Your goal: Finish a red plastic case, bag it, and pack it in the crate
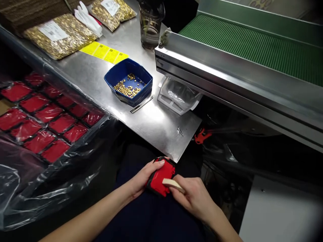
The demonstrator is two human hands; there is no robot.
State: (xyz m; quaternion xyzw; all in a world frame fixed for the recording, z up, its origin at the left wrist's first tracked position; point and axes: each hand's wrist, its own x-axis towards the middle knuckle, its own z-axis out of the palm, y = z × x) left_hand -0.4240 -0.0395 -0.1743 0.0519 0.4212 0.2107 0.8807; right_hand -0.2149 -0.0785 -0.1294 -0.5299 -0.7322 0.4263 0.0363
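My left hand (142,178) is wrapped around a red and black plastic case (159,178), with the thumb lying on its red face. The case is held low over my lap, just off the corner of the metal table. In my right hand (191,193) is a flat, pale wooden stick (173,184), pinched between thumb and fingers. Its tip lies over the red face, near the case's right edge; whether it touches I cannot tell. Beyond the hands, a blue bin (128,84) on the table holds small brass pieces (127,90).
A green conveyor belt (247,43) with a metal frame runs along the right. Bags of brass parts (60,35) and yellow labels (104,52) lie at the back left. A plastic-lined box of red parts (42,114) stands left. Tweezers (179,131) lie near the table corner.
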